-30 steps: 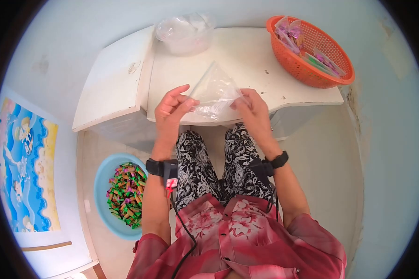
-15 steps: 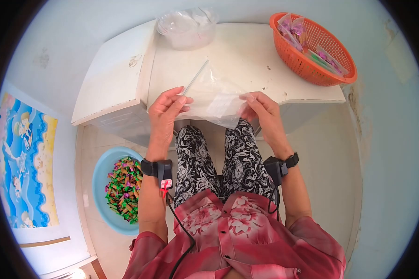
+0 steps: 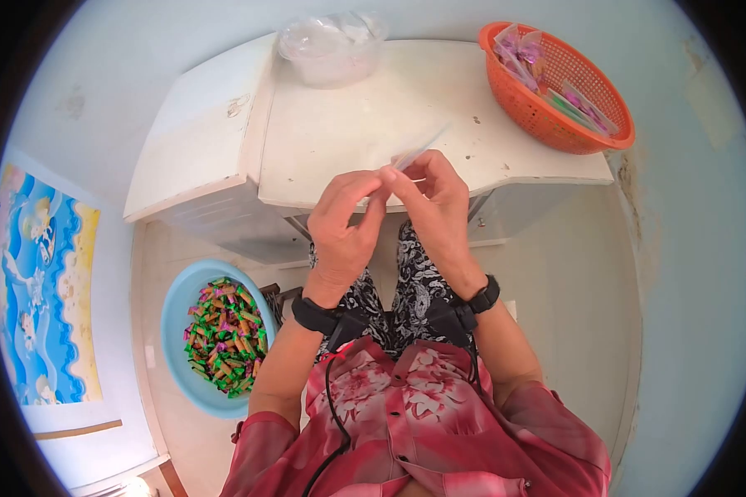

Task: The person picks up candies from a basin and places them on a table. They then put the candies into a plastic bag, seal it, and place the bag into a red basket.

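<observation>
A clear plastic zip bag [image 3: 423, 146] is held up over the front edge of the desk, seen almost edge-on as a thin slanting strip. My left hand [image 3: 342, 217] is closed, with thumb and fingertips pinched at the bag's lower left end. My right hand [image 3: 433, 207] pinches the same bag, its thumb meeting the left fingertips and its other fingers curled behind. Most of the bag is hidden by the fingers. Both hands are above my knees, just at the desk's near edge.
On the white desk [image 3: 340, 137] stand a clear plastic tub [image 3: 331, 65] at the back and an orange basket [image 3: 526, 116] with filled bags at the right. A blue basin [image 3: 178, 348] of wrapped sweets [image 3: 228, 335] is on the floor at left.
My hands have come together from holding the bag spread between them. The bag has turned from its flat face to nearly edge-on, and its strip now points up to the right.
</observation>
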Available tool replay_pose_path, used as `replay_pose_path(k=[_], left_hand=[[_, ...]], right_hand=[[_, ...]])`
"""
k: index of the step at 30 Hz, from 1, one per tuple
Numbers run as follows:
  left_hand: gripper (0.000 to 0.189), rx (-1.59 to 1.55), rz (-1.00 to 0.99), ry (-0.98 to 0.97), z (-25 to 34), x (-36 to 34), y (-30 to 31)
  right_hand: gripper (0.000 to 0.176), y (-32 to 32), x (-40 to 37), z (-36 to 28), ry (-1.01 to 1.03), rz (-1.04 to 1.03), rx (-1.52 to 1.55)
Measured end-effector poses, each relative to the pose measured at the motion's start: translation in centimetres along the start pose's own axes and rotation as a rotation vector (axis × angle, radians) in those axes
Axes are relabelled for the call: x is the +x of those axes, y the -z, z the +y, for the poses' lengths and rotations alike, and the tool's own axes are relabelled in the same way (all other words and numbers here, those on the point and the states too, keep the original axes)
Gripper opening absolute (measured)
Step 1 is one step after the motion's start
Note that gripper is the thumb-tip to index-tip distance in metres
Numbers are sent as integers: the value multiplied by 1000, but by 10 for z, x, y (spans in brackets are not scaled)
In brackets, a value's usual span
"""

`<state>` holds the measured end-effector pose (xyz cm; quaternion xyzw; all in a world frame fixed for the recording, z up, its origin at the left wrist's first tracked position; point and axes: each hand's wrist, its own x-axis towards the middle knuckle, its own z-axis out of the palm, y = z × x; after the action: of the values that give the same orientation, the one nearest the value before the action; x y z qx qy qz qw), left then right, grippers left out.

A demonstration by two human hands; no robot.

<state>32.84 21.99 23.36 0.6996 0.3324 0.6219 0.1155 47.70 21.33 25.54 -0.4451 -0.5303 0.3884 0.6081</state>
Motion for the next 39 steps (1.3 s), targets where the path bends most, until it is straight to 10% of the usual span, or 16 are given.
replay_pose_path(k=[4,13,19,39], left_hand=[[33,-27,-168,-36,2,3,14],[25,-371,-183,570,15,9,24],[21,-400,-143,565,2,6,14],[15,-283,-251,649,-10,2,38]], right_hand=[[15,-1,-2,5,49,27,172],[8,15,6,0,486,5,-470],[10,16,6,-4,672,-46,-711],[11,28,8,0,179,-79,-270]])
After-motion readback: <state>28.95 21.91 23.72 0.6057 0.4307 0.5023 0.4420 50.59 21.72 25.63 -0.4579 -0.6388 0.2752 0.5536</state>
